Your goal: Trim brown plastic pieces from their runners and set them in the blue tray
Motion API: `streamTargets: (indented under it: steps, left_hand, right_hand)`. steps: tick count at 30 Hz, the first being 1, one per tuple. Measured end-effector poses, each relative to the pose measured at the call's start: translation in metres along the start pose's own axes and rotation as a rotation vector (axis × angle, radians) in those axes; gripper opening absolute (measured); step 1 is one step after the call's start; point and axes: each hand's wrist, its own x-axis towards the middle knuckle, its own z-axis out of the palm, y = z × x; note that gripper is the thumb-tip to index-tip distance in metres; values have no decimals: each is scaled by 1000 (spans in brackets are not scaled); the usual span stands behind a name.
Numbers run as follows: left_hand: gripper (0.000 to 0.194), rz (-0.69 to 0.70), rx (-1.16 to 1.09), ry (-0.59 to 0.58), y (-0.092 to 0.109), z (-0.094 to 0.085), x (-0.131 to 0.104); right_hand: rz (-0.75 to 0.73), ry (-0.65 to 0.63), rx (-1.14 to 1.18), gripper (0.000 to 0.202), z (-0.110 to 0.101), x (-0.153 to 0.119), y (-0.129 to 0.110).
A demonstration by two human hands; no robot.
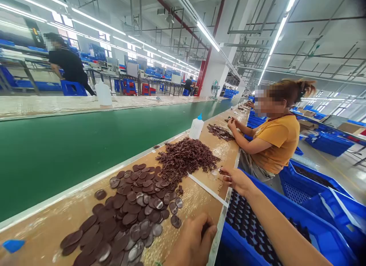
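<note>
My left hand [191, 237] rests low over the wooden bench edge, its fingers curled in toward the thumb; whatever they hold is hidden. Further forward, my right hand [238, 180] has its fingertips pinched together beside a small clear dish [213, 175]. Any item in that pinch is too small to name. Left of my left hand spreads a pile of flat brown oval discs [131, 208], some of them shiny. Behind them lies a heap of small dark-brown curly pieces [188, 155], close to my right hand. A white strip [207, 189] crosses the bench between my hands.
A white bottle with a blue tip [196, 128] stands behind the heap. The green conveyor belt [85, 151] runs along the left. Blue crates [320, 235] holding rows of dark parts sit at right. A co-worker in a yellow shirt [276, 142] handles pieces further along.
</note>
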Motion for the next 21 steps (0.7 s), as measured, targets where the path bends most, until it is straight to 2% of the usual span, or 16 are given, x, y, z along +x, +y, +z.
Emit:
streamTargets:
  steps: [9, 21]
  left_hand:
    - [18, 3, -14, -3, 0, 0, 4]
    - [19, 19, -13, -5, 2, 0, 5]
  right_hand:
    - [46, -33, -109, 12, 10, 12, 7]
    - [9, -17, -70, 8, 8, 13, 2]
